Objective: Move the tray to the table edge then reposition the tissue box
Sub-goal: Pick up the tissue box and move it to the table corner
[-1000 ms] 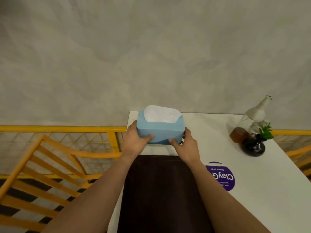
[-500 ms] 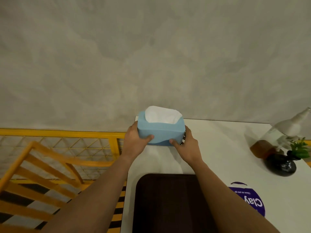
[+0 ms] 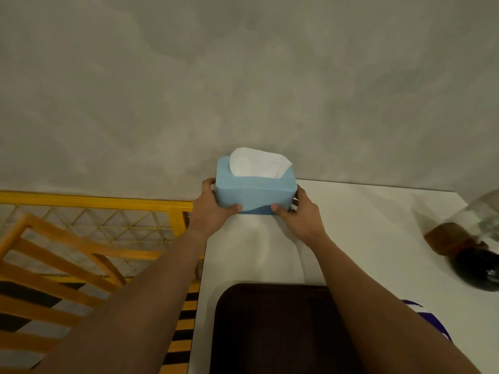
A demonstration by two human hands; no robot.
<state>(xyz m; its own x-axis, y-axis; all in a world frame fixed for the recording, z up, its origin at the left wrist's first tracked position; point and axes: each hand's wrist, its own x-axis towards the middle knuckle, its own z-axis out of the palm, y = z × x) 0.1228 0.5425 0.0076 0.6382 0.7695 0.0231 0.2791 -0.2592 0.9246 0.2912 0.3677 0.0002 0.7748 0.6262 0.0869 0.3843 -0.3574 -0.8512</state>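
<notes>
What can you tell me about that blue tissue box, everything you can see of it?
The tissue box is light blue with rounded corners and a smooth, matte look. A white tissue puffs from its open top. It stands upright at the white table's far left corner, near the grey wall. The left hand and right hand grip its two ends, thumbs on the near face.

A mottled grey plaster wall (image 3: 243, 76) fills the view ahead of me, meeting the far edge of the white table (image 3: 378, 238). To my left, a yellow metal railing with diamond mesh (image 3: 94, 211) runs along the wall, with an orange slatted wooden chair (image 3: 54, 265) before it on a black-and-white striped floor (image 3: 24, 298).
</notes>
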